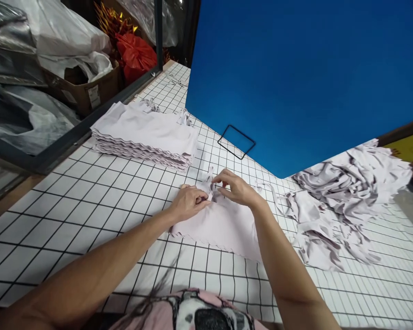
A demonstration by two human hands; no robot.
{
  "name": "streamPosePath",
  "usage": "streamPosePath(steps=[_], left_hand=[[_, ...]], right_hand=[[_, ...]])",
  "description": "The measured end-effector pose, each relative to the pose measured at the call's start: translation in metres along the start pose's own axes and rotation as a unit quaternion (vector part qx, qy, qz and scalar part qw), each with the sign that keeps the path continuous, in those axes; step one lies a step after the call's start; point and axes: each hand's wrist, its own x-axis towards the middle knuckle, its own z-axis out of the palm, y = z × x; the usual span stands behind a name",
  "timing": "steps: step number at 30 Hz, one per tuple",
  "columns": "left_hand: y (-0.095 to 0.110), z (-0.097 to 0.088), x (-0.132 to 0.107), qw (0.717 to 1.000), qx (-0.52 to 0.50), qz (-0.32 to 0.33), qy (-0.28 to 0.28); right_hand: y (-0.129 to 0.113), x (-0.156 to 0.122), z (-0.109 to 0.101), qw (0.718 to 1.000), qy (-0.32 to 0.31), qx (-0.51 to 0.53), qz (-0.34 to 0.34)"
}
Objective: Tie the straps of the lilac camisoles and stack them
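Observation:
A pale pink-lilac fabric garment piece (223, 227) with a wavy lower edge lies flat on the checked table in front of me. At its upper edge my left hand (190, 201) is closed, pinching the cloth between thumb and fingers. Just to the right, my right hand (234, 187) has thumb and forefinger brought together around a thin strap (210, 176) that rises from the same garment piece. The exact grip of the fingertips is partly hidden. Above and left of my hands lies a neat stack of matching garment pieces (144, 133), straps bunched along its far side.
A loose heap of similar garments (351, 183) spreads over the right side of the checked table (89, 220). A large blue board (296, 78) stands at the back. Beyond the left edge are a cardboard box (86, 91), plastic bags (69, 32) and a red bag (136, 55).

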Motion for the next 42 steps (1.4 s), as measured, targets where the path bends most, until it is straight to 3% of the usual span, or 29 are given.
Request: streamPosePath(steps=[3, 5, 8, 12, 16, 22, 25, 28, 31, 36, 42], left_hand=[[-0.001, 0.001, 0.000, 1.000, -0.005, 0.007, -0.002], [-0.002, 0.001, -0.001, 1.000, -0.001, 0.013, -0.007], [-0.002, 0.001, -0.001, 1.000, 0.007, 0.018, -0.016], [-0.001, -0.002, 0.000, 0.999, 0.013, 0.020, -0.029], [0.000, -0.002, 0.000, 0.999, 0.016, 0.026, -0.036], [-0.002, -0.002, 0.000, 0.999, 0.032, 0.029, -0.029], [-0.003, -0.005, -0.001, 0.998, 0.051, 0.022, -0.021], [0.000, -0.008, -0.004, 0.992, 0.120, 0.011, 0.035], [0.005, -0.005, -0.005, 0.975, 0.208, 0.041, 0.070], [0.003, 0.010, -0.007, 0.958, 0.259, 0.120, 0.005], [-0.006, 0.010, -0.007, 0.956, 0.273, 0.086, -0.071]], right_hand=[[0.000, -0.007, 0.010, 1.000, -0.019, 0.012, 0.008], [0.000, -0.006, 0.019, 1.000, 0.006, 0.003, 0.012], [0.003, 0.003, 0.029, 0.997, 0.079, -0.014, 0.006], [0.009, 0.022, 0.026, 0.982, 0.185, -0.040, -0.008], [0.021, 0.043, 0.021, 0.963, 0.266, -0.007, 0.033], [0.050, 0.073, 0.026, 0.950, 0.170, 0.227, 0.132], [0.056, 0.079, 0.033, 0.951, 0.154, 0.224, 0.149], [0.057, 0.080, 0.038, 0.957, 0.156, 0.194, 0.149], [0.057, 0.078, 0.041, 0.957, 0.179, 0.167, 0.156], [0.063, 0.076, 0.043, 0.948, 0.222, 0.124, 0.190], [0.067, 0.077, 0.040, 0.952, 0.213, 0.079, 0.206]])
